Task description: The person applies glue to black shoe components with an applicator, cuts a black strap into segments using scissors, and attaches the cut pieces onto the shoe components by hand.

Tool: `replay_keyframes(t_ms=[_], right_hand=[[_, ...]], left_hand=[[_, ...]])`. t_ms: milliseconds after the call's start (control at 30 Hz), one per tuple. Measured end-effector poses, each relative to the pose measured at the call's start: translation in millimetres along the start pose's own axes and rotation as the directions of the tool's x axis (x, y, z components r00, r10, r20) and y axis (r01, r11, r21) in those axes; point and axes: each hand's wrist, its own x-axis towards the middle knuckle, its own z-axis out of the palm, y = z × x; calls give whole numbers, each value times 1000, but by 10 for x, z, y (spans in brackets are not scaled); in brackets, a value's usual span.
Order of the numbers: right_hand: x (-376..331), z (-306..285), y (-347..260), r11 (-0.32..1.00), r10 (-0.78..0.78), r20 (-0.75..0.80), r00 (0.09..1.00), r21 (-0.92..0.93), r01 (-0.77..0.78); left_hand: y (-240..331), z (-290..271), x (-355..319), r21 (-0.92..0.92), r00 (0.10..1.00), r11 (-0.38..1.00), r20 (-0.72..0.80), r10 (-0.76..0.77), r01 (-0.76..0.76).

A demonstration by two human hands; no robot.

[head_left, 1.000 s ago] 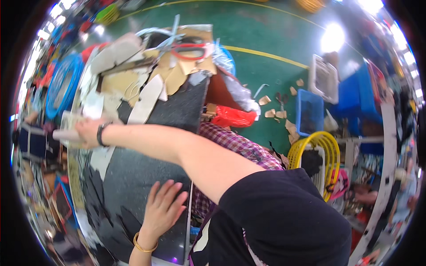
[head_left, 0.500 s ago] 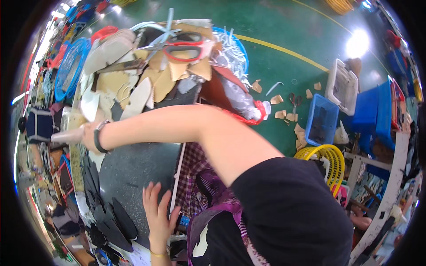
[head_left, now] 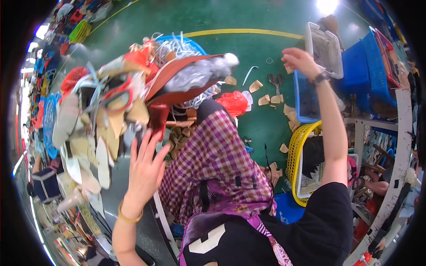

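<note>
My left hand [head_left: 146, 166] is raised over the edge of the dark tabletop [head_left: 140, 213], fingers spread with nothing in them. Just beyond it is a heap of pale sole-shaped pieces [head_left: 103, 162] and tan offcuts, topped by red-handled scissors [head_left: 117, 95]. My right hand [head_left: 302, 62] is stretched far out to the right, above the blue bin [head_left: 306, 106] and beside the white bin [head_left: 317, 42]. Its fingers are loosely bent, and no object shows in them. A pale, bottle-like object [head_left: 71, 200] lies at the far left of the table.
Dark-handled scissors [head_left: 276, 82] and tan scraps [head_left: 256, 86] lie on the green floor. A yellow basket [head_left: 293, 164] stands near my right elbow. A reddish-brown panel with silvery plastic [head_left: 195, 73] juts out beyond my knees, near a blue tub of white strips [head_left: 182, 42].
My right hand has let go of the pale bottle-like object at the left and swung far right over the bins. My left hand has risen, and my view has turned right.
</note>
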Motion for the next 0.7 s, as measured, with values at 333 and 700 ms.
replay_keyframes(t_ms=[333,700], right_hand=[[776,1008,3677,421,736,-223,639,-589,-690],[1587,1828,5617,91,338,-683,647,-661,-745]], left_hand=[[-304,235,-448,131,976,971,-121,-183,198],[-1316,1107,537,115,851,992,525,-13,-55]])
